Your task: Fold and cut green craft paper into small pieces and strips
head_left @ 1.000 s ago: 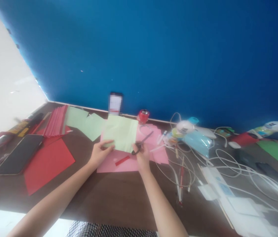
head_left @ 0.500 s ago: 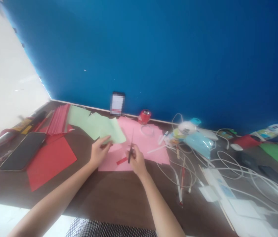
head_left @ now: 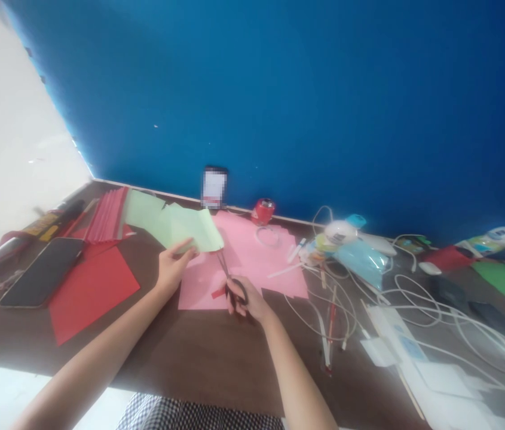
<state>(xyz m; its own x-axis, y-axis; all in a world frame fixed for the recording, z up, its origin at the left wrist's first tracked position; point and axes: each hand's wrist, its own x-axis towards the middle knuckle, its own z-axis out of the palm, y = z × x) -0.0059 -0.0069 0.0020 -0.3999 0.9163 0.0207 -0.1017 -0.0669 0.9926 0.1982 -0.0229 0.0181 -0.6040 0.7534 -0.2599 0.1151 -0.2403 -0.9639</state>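
Observation:
My left hand (head_left: 174,263) pinches the near edge of a light green sheet of paper (head_left: 196,229), which is lifted and tilted above other sheets. In my right hand (head_left: 247,298) is a pair of scissors (head_left: 236,291) with dark handles. Their blades point up and left and meet the lower right corner of the green sheet. Pink paper (head_left: 274,260) lies flat beneath both hands. A small red strip (head_left: 219,293) rests on the pink paper, partly hidden by my right hand.
Red sheets (head_left: 95,292) and a dark phone (head_left: 41,273) lie to the left, near folded red paper (head_left: 106,216). A red tape dispenser (head_left: 263,211) and another propped phone (head_left: 214,187) stand by the blue wall. White cables (head_left: 431,310) and a power strip (head_left: 395,334) crowd the right.
My right hand has turned the scissors, bringing the blades leftward to the green sheet's corner. My left hand has shifted slightly left, and the sheet's near edge is raised.

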